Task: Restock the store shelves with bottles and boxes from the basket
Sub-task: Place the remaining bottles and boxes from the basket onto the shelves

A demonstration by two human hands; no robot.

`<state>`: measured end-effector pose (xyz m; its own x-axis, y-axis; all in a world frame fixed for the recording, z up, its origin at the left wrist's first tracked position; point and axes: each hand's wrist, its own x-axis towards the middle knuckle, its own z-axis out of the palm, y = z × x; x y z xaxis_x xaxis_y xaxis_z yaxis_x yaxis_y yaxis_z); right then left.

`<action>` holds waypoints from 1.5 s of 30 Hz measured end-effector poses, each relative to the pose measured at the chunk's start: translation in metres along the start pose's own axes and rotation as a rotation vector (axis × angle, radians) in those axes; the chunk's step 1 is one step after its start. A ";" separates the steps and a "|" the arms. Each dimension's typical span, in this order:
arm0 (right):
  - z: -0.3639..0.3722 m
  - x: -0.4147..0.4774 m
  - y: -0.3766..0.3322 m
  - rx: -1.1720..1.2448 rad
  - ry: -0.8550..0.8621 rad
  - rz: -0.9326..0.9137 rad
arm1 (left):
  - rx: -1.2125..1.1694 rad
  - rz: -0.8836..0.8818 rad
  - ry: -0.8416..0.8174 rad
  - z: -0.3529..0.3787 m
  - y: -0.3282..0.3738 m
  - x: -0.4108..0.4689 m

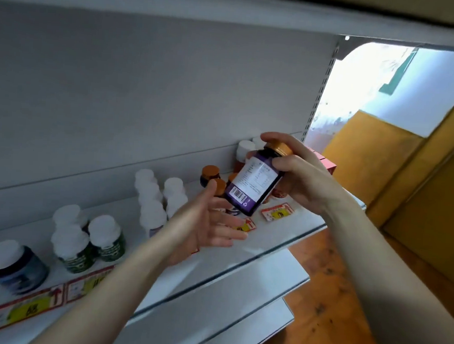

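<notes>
Currently the main risk is a knock-on topple: the bottle (254, 182) is held tilted, base low, just in front of the orange-capped row (210, 174), and setting it down at that angle could clip those caps and tip them against one another. A second risk is a slip. The right hand (301, 174) grips only at the cap end, so the body hangs unsupported and, in my judgement, could swing or drop onto the shelf (277, 237) in front of the row. A price tag (278, 211) lying on the shelf, forward and right of the row, could leave the base seated unevenly. Right fingers (283, 163): curled closed round the gold cap and neck, gripping the bottle. Left hand (206, 224): in front of the row and lower, palm turned up, fingers (230, 223) straight and spread wide, holding nothing; whether its thumb touches the bottle's lower edge cannot be told. The bottle is in the air, not yet on the shelf.
</notes>
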<state>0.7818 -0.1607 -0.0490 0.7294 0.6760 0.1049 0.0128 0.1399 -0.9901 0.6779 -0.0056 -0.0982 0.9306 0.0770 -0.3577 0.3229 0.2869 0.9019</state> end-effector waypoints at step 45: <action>-0.066 0.136 -0.013 -1.051 -0.212 -0.496 | 1.345 0.181 1.055 0.064 -0.153 0.087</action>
<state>0.9259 -0.1178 -0.0281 0.3589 0.8360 0.4151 0.8918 -0.1758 -0.4168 0.7203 -0.1039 -0.2521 0.6401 0.7198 0.2687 0.6537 -0.6940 0.3019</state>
